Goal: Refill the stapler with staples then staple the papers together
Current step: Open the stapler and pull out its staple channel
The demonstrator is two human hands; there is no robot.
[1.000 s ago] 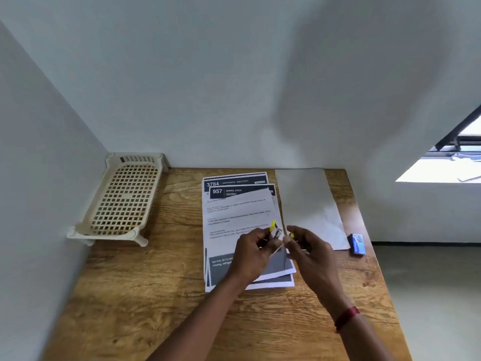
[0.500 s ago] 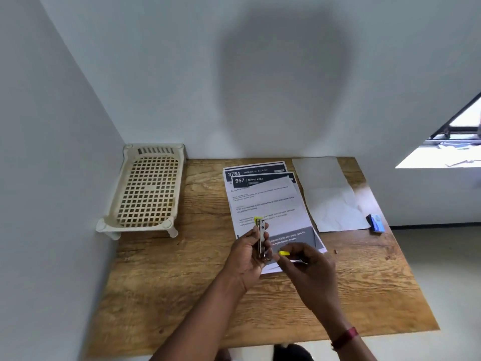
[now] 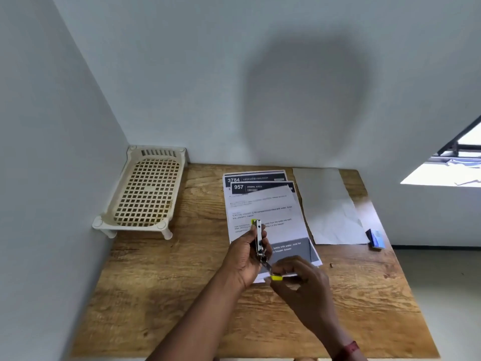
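A small metal stapler point(image 3: 258, 237) with yellow trim stands upright in my left hand point(image 3: 244, 257), over the near end of the printed papers point(image 3: 263, 207). My right hand point(image 3: 299, 282) pinches the stapler's yellow-tipped pusher point(image 3: 275, 277), drawn out below the stapler body. The papers lie fanned in a loose stack at the middle of the wooden table point(image 3: 161, 290). A small blue staple box point(image 3: 376, 238) sits near the table's right edge. Whether staples are inside the stapler is hidden.
A cream plastic lattice rack point(image 3: 145, 194) stands in the back left corner against the walls. A blank grey-white sheet point(image 3: 329, 207) lies right of the printed stack. A tiny loose bit point(image 3: 331, 265) rests on the wood near the papers.
The stapler went from a tilted two-hand hold to upright in my left hand. My right hand has drawn the yellow-tipped pusher farther down and out. The view pulled back from the table.
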